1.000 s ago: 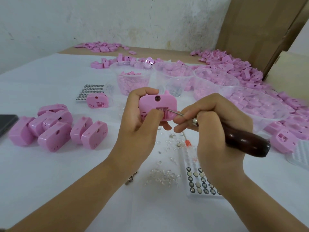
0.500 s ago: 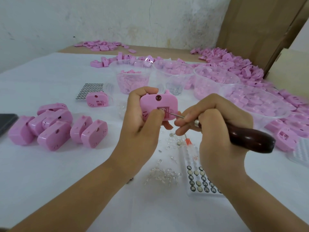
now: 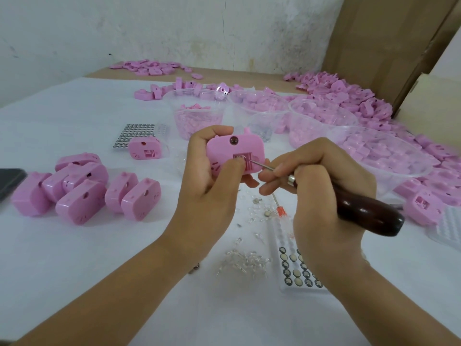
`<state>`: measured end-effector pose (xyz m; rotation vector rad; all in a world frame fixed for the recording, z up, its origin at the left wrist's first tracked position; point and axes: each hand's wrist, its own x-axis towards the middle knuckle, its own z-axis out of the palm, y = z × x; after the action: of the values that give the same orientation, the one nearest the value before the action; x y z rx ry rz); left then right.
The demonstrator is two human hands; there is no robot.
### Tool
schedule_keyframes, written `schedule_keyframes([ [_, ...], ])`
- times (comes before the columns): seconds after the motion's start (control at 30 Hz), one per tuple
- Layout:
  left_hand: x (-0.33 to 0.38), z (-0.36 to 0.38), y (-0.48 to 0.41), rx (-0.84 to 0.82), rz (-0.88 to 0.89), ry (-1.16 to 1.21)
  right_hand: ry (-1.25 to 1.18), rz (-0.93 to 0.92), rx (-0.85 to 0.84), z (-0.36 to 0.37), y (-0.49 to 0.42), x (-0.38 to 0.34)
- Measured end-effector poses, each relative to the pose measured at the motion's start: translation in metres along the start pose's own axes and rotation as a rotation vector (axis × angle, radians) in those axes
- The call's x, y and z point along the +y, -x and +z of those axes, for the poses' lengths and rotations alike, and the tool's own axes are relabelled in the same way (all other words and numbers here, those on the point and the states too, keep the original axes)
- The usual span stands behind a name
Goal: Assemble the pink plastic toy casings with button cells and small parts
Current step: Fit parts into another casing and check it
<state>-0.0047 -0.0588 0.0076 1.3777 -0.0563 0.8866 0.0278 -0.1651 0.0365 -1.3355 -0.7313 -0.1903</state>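
Note:
My left hand [image 3: 212, 186] grips a pink casing [image 3: 234, 148] above the white table, thumb pressed beside its square compartment. My right hand [image 3: 321, 186] holds a dark wooden-handled pick [image 3: 366, 213], whose thin metal tip sits in that compartment next to my thumb. Below my hands lie a tray of button cells [image 3: 296, 268] and a scatter of small clear parts [image 3: 244, 260]. Another single casing [image 3: 146, 151] stands at the left by a second cell tray [image 3: 136, 134].
Several closed pink casings [image 3: 82, 193] cluster at the left, beside a dark phone [image 3: 10, 181] at the edge. Clear plastic bowls [image 3: 197, 113] of pink parts line the back, a large one [image 3: 384, 153] at the right. Loose casings [image 3: 349, 96] pile before brown cardboard boxes [image 3: 389, 41].
Both hands have stayed nearly in place. The pick tip shifted slightly inside the casing's compartment, and the handle dipped a little.

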Motion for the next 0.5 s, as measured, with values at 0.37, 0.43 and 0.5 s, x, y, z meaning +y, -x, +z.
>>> schedule_keyframes([
  [0.37,0.0017,0.0006,-0.0001,0.004,0.002,0.033,0.008,-0.006,0.004,0.0008,0.0011,0.0005],
  [0.43,0.0017,0.0002,0.0001,-0.007,0.001,0.031,0.004,-0.006,0.0,0.0,0.0016,0.0008],
  [0.5,0.0017,-0.0002,0.0002,-0.015,-0.003,0.026,-0.013,-0.003,-0.01,-0.001,0.0014,0.0019],
])
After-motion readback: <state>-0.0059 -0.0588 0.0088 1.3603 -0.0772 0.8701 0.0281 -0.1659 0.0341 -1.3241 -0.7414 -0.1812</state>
